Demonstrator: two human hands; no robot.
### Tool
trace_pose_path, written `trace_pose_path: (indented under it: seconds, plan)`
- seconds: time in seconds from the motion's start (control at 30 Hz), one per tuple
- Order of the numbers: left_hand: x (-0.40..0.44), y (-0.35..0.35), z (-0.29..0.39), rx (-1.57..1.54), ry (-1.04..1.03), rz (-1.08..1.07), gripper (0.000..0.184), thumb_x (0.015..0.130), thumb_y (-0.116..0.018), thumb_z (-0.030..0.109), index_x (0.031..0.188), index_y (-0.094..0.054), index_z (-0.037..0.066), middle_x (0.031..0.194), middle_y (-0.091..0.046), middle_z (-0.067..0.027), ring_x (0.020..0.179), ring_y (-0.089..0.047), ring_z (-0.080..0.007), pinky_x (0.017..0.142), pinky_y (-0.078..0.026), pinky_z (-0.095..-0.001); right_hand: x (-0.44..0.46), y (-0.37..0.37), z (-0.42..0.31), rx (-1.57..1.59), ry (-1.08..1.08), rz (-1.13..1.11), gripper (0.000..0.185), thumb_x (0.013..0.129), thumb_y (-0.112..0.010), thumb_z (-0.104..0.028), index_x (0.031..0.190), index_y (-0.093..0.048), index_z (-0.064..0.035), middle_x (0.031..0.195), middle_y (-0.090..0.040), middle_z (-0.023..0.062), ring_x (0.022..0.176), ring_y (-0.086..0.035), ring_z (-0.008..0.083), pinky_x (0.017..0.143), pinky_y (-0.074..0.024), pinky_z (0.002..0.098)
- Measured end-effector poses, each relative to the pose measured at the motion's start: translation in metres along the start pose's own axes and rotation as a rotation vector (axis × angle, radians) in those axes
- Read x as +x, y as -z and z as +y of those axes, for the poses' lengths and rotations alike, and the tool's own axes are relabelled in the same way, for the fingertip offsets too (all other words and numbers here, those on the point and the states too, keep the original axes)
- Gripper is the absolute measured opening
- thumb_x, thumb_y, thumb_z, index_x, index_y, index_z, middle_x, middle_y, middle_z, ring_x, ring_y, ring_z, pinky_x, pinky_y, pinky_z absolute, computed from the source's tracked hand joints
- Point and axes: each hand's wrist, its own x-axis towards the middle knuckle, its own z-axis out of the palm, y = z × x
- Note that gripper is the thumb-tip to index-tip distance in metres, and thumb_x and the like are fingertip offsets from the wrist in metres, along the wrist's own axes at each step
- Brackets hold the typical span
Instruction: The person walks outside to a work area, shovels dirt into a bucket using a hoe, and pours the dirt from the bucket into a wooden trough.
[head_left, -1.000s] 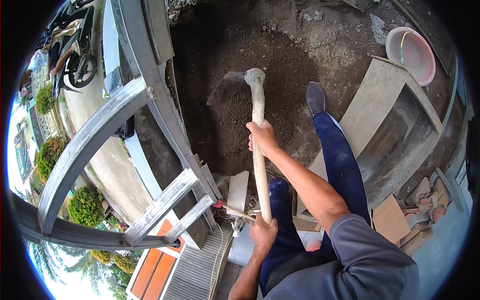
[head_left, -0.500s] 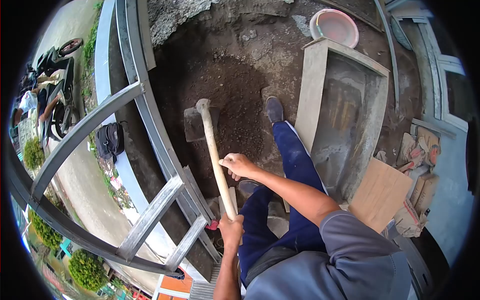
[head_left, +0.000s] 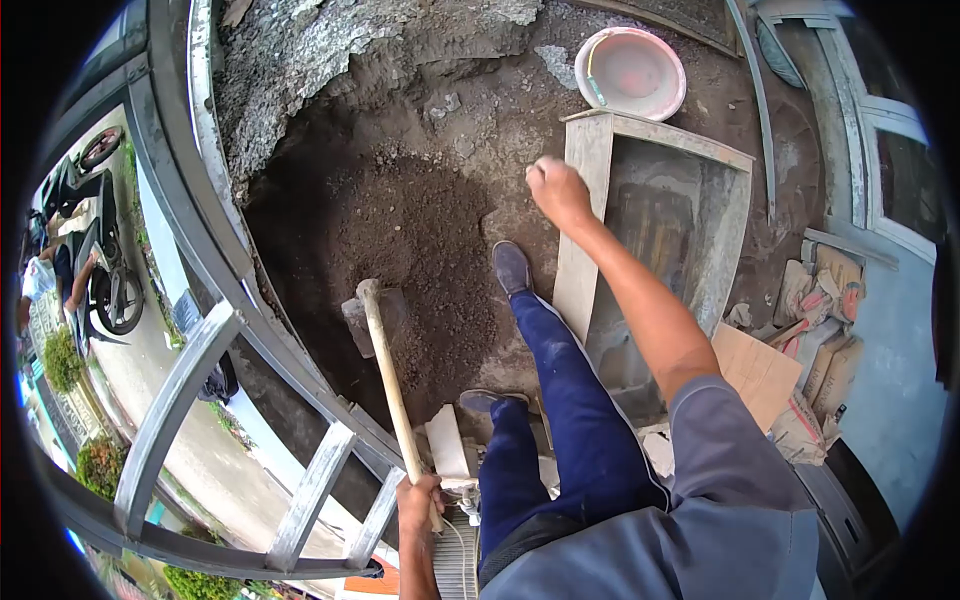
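My left hand (head_left: 418,500) is closed round the lower end of the wooden handle of a hoe (head_left: 392,385). The hoe's head rests on loose dark soil (head_left: 425,260) ahead of my feet, its blade partly lost in shadow. Away from the handle, my right hand (head_left: 560,195) is raised with its fingers curled into a fist. Nothing shows in it. Beneath and beside that hand stands a long mixing trough (head_left: 575,270), grey inside with cement residue.
A pinkish basin (head_left: 640,75) sits beyond the trough. Metal railing (head_left: 180,400) runs along my left, with a parked motorcycle (head_left: 105,265) outside it. To the right lie a wooden board (head_left: 755,375) and crumpled paper sacks (head_left: 800,300). Broken concrete (head_left: 290,70) edges the soil.
My right hand has moved from beside the hoe handle up and right towards the trough. My left hand keeps its hold on the handle. The view has shifted.
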Motion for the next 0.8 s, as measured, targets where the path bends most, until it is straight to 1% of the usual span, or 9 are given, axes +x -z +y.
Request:
trace_pose_path:
  seconds: [0.07,0.13,0.23,0.33,0.4,0.53,0.6,0.67,0.8]
  plan:
    - [-0.006,-0.002,0.026,0.034,0.054,0.031,0.013,0.084,-0.064,0.009,0.089,-0.061,-0.003,0.058,-0.054,-0.0069,0.039,-0.050,-0.0188,0.038,-0.043,-0.0328,0.083,0.026,0.017,-0.194,0.083,0.198,0.027,0.095,-0.059,-0.027,0.100,-0.063,-0.0014,0.111,-0.066,0.0243,0.106,-0.062,0.0449,0.088,-0.0523,0.0562]
    - [-0.010,-0.006,0.046,0.050,0.099,0.052,0.012,0.083,-0.063,0.009,0.087,-0.060,-0.002,0.058,-0.054,-0.0074,0.039,-0.051,-0.0193,0.038,-0.044,-0.0332,0.156,0.045,0.039,-0.390,-0.044,0.267,0.033,0.092,-0.064,-0.030,0.113,-0.065,-0.0033,0.115,-0.066,0.0214,0.113,-0.061,0.0425,0.097,-0.0510,0.0557]
    - [-0.009,-0.004,0.066,0.032,0.124,0.048,0.011,0.083,-0.065,0.008,0.084,-0.057,0.000,0.058,-0.054,-0.0082,0.039,-0.051,-0.0205,0.038,-0.045,-0.0348,0.234,0.055,0.083,-0.413,-0.369,-0.023,0.044,0.090,-0.069,-0.033,0.122,-0.067,-0.0028,0.125,-0.069,0.0224,0.116,-0.065,0.0396,0.097,-0.0520,0.0528]
    - [-0.007,-0.004,0.072,0.022,0.162,0.065,0.011,0.083,-0.066,0.006,0.087,-0.059,-0.001,0.058,-0.054,-0.0077,0.039,-0.051,-0.0194,0.037,-0.042,-0.0330,0.291,0.037,0.171,-0.392,-0.291,-0.392,0.045,0.090,-0.069,-0.035,0.122,-0.070,-0.0032,0.121,-0.072,0.0219,0.104,-0.070,0.0377,0.093,-0.0533,0.0499]
    - [-0.004,0.000,0.072,0.026,0.171,0.068,0.011,0.083,-0.066,0.006,0.087,-0.059,-0.002,0.058,-0.054,-0.0081,0.040,-0.051,-0.0197,0.038,-0.043,-0.0329,0.300,0.039,0.197,-0.221,-0.311,-0.476,0.044,0.092,-0.068,-0.035,0.122,-0.071,-0.0034,0.112,-0.073,0.0182,0.094,-0.070,0.0325,0.086,-0.0544,0.0457]
    - [-0.007,-0.003,0.087,0.007,0.192,0.055,0.011,0.084,-0.066,0.005,0.087,-0.059,-0.003,0.057,-0.055,-0.0087,0.040,-0.052,-0.0198,0.038,-0.044,-0.0332,0.297,0.062,0.192,0.277,-0.327,-0.166,0.045,0.095,-0.067,-0.037,0.124,-0.071,-0.0036,0.098,-0.072,0.0103,0.081,-0.067,0.0214,0.073,-0.0538,0.0376]
    - [-0.004,-0.002,0.087,0.022,0.194,0.057,0.012,0.083,-0.066,0.005,0.087,-0.059,-0.003,0.056,-0.054,-0.0086,0.040,-0.052,-0.0200,0.039,-0.044,-0.0335,0.315,0.094,0.180,0.259,-0.252,0.002,0.033,0.098,-0.064,-0.034,0.113,-0.072,-0.0050,0.089,-0.060,0.0007,0.080,-0.057,0.0105,0.069,-0.0507,0.0291]
    - [-0.003,-0.001,0.086,0.048,0.196,0.065,0.012,0.083,-0.066,0.005,0.087,-0.059,-0.003,0.056,-0.054,-0.0084,0.040,-0.052,-0.0200,0.038,-0.044,-0.0335,0.328,0.131,0.163,0.203,-0.153,0.014,0.036,0.099,-0.063,-0.036,0.118,-0.072,-0.0061,0.086,-0.058,0.0008,0.079,-0.056,0.0101,0.069,-0.0504,0.0283]
    - [0.000,0.003,0.070,0.073,0.199,0.045,0.013,0.082,-0.067,0.007,0.087,-0.059,-0.002,0.057,-0.054,-0.0080,0.041,-0.051,-0.0190,0.038,-0.043,-0.0333,0.310,0.176,0.075,0.104,-0.151,0.071,0.037,0.099,-0.063,-0.034,0.120,-0.073,-0.0053,0.095,-0.070,0.0086,0.085,-0.066,0.0161,0.079,-0.0546,0.0327]
